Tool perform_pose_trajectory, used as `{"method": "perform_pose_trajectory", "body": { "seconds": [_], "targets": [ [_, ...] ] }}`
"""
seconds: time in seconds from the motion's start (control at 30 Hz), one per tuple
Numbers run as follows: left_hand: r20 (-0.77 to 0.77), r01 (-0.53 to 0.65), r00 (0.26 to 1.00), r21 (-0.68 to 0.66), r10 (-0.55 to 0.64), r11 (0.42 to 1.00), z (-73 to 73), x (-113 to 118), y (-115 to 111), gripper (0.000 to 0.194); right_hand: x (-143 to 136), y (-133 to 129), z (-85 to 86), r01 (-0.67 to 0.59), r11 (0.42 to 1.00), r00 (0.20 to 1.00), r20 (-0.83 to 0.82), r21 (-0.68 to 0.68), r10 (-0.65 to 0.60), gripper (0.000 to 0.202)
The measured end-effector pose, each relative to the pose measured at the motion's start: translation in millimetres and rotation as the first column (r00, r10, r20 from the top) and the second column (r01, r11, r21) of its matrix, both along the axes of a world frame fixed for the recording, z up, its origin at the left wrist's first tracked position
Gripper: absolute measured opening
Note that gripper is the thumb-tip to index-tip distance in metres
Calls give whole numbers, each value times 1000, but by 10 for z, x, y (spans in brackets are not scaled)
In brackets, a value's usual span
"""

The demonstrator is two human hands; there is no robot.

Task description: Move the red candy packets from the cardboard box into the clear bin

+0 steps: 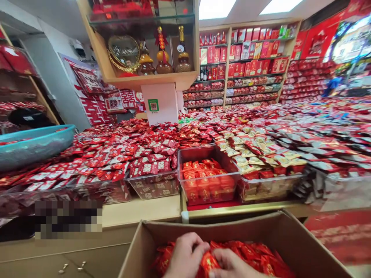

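left hand [185, 253] and right hand [232, 265] pinch a red packet [209, 262]; the tub [228, 159] looks part-filled, many more remaining in the box [228, 228].

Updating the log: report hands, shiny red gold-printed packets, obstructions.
Left hand and right hand at one packet. More packets around, inside open brown cardboard box. Nothing visibly blocking.

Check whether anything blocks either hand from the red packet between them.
Nothing visible does. The left hand and right hand both touch the red packet; the cardboard box's far wall stands beyond them, not between.
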State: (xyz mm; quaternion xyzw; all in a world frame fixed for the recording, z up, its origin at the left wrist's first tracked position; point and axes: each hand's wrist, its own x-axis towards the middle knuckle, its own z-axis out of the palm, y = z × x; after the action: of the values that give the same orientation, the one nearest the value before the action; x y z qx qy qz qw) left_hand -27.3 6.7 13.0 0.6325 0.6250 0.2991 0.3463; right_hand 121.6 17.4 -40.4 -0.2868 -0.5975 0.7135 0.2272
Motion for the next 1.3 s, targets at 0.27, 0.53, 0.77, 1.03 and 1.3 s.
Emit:
{"method": "perform_pose_trajectory", "body": {
  "seconds": [0.27, 0.53, 0.77, 1.03, 1.3],
  "targets": [
    [410, -38, 910, -82, 68, 996, 98, -51, 64, 30, 77, 88, 494, 138, 988, 990, 16, -68, -137, 39],
    [637, 71, 763, -251, 110, 965, 173, 14, -11, 22, 89, 81, 436, 149, 988, 989, 11, -34, -149, 34],
    [815, 108, 478, -425, 328, 899, 247, 72, -37, 21, 158, 126, 502, 130, 961, 987, 64, 246, -150, 33],
    [806, 357, 522, -502, 277, 787, 195, -50, -29, 43, 209, 150, 631, 40, 666, 990, 61, 745, -128, 25],
    [812, 61, 562, -229, 156, 972, 130, 59, -15, 57, 110, 142, 580, 297, 949, 955, 24, -105, -297, 32]
  ]
}}
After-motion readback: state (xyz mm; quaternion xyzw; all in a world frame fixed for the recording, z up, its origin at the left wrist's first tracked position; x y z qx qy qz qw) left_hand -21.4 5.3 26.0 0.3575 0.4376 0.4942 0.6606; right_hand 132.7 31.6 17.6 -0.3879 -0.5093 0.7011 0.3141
